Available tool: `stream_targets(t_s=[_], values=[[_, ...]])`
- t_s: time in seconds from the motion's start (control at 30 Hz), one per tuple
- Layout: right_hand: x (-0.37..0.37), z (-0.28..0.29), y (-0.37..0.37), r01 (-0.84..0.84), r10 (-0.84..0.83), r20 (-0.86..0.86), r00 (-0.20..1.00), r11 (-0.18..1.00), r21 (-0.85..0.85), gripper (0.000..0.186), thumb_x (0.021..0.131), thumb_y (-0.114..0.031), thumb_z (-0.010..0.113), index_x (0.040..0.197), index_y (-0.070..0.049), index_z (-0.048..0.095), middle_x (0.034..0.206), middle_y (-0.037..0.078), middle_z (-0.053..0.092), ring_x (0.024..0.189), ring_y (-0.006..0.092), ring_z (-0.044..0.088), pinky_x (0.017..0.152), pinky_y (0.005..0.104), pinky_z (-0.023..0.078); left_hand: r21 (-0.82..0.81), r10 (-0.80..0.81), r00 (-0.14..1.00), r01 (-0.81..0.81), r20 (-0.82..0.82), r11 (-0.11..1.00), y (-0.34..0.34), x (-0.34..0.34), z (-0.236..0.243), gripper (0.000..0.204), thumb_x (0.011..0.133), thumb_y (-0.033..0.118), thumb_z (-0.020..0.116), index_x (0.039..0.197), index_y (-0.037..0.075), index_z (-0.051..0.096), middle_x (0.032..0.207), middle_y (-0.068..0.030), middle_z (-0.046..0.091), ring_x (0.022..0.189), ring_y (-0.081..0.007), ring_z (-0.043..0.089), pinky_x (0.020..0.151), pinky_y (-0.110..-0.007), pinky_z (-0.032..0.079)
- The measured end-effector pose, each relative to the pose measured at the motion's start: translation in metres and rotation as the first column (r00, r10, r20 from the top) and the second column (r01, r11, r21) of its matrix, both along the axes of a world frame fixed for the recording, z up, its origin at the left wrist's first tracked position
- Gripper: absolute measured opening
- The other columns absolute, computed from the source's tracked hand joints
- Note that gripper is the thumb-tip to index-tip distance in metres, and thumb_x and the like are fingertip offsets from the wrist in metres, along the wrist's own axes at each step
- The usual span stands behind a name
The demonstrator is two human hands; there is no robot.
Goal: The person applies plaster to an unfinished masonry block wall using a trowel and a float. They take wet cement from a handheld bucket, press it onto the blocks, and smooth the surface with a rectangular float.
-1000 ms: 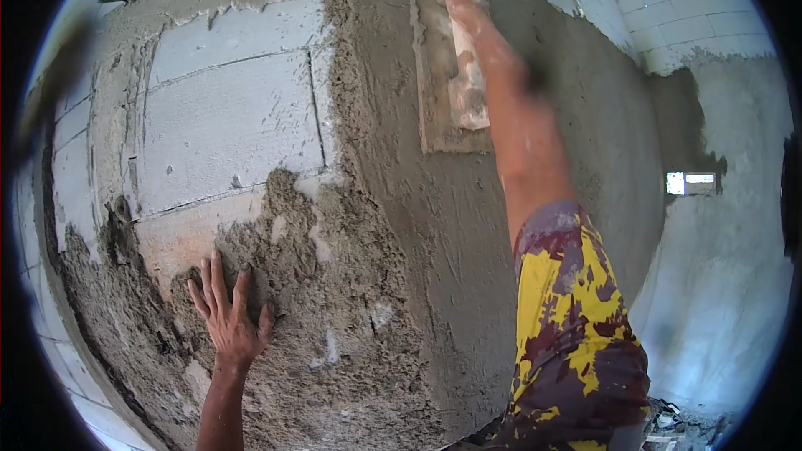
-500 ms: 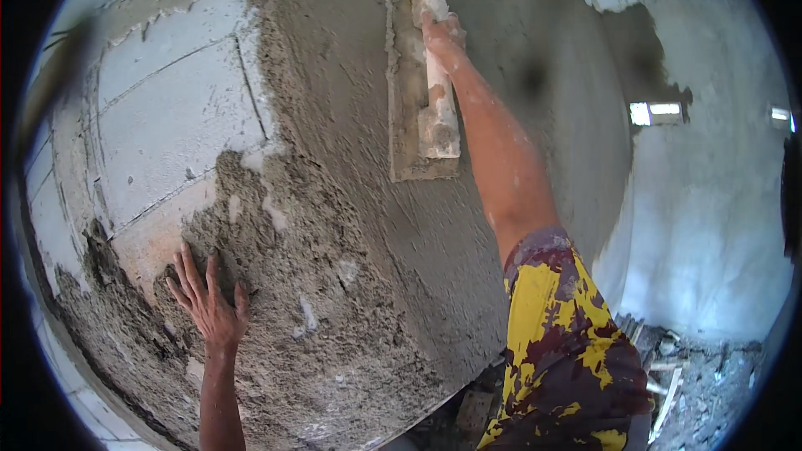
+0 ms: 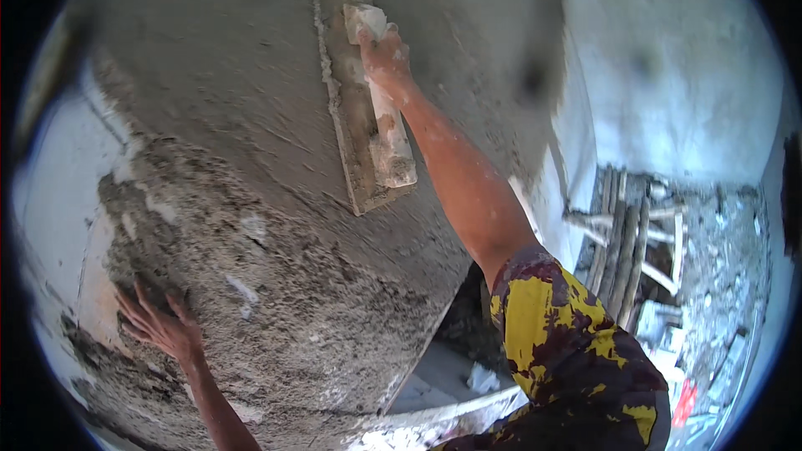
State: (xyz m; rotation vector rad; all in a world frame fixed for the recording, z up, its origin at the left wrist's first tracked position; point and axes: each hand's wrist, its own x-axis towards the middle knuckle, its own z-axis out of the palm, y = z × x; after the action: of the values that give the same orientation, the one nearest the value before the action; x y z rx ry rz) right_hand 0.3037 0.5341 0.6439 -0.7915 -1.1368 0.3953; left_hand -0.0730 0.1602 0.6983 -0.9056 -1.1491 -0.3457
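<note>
Leaning float (image 3: pixel 357 113): from here I see its blade against the grey wall (image 3: pixel 217 58), long axis near upright, top tipped slightly left
Right hand (image 3: pixel 386 58): closed round the upper part of the pale handle (image 3: pixel 389 134), arm stretched up and left
Left hand (image 3: pixel 163 330): empty, fingers spread on rough mortar (image 3: pixel 276 309)
Surfaces: wall smoothed with streaks, mortar coarse and pitted

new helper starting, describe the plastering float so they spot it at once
On the smoother grey plaster, find the right hand. It grips the plastering float, a long mortar-smeared board; its chunky pale handle sets it apart.
</note>
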Motion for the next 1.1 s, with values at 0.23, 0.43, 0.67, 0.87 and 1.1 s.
stream_targets(t_s=[0.23,0.43,0.67,0.87,1.1], values=[[-0.007,-0.226,0.048,0.742,-0.824,0.229,0.518,0.566,0.358,0.05,0.084,-0.016,0.056,0.131,-0.011,0.041,0.114,0.043,0.043,0.096,0.0521,0.053,0.079,0.0545,0.044,0.019,0.055,0.997,-0.054,-0.059,0.998,0.014,-0.014,-0.007,0.061,0.092,0.057,0.026,0.139,0.019,0.033,0.147,-0.0111,0.022,0.136,-0.0281,0.019,0.105,-0.057,0.013],[-0.017,-0.412,0.018,0.731,-0.745,0.4,0.534,0.644,0.225,0.052,0.081,-0.013,0.058,0.13,-0.008,0.042,0.113,0.039,0.046,0.094,0.0507,0.053,0.076,0.051,0.046,0.049,0.123,0.974,-0.115,-0.189,0.992,0.014,-0.034,-0.002,0.064,0.091,0.061,0.019,0.138,0.021,0.035,0.144,-0.0082,0.03,0.129,-0.0274,0.032,0.101,-0.053,0.021],[-0.024,-0.59,-0.027,-0.068,-0.227,-0.434,0.872,0.821,-0.567,0.038,0.092,-0.032,0.049,0.113,-0.001,0.052,0.105,0.017,0.057,0.09,0.0262,0.058,0.076,0.0371,0.045,0.047,0.095,0.984,-0.088,-0.149,0.995,0.025,-0.036,-0.003,0.063,0.09,0.061,0.02,0.136,0.022,0.038,0.141,-0.0071,0.034,0.127,-0.0277,0.034,0.102,-0.053,0.021],[-0.044,-0.526,-0.078,-0.528,0.072,-0.896,0.439,0.827,-0.192,0.04,0.092,-0.027,0.048,0.123,-0.003,0.044,0.107,0.005,0.054,0.09,0.0149,0.051,0.077,0.0321,0.043,0.051,0.11,0.988,-0.105,-0.108,0.993,0.009,-0.026,-0.004,0.062,0.092,0.058,0.023,0.137,0.018,0.036,0.144,-0.0076,0.03,0.129,-0.0293,0.03,0.105,-0.053,0.019],[-0.026,-0.313,-0.05,-0.296,0.166,-0.633,0.756,0.95,-0.104,0.049,0.09,-0.033,0.05,0.127,-0.002,0.041,0.113,0.01,0.053,0.097,0.0205,0.052,0.082,0.0339,0.044,0.062,0.111,0.994,-0.111,-0.003,0.992,0.015,-0.005,-0.009,0.063,0.092,0.057,0.023,0.137,0.015,0.035,0.146,-0.0083,0.026,0.133,-0.03,0.025,0.107,-0.055,0.015]])
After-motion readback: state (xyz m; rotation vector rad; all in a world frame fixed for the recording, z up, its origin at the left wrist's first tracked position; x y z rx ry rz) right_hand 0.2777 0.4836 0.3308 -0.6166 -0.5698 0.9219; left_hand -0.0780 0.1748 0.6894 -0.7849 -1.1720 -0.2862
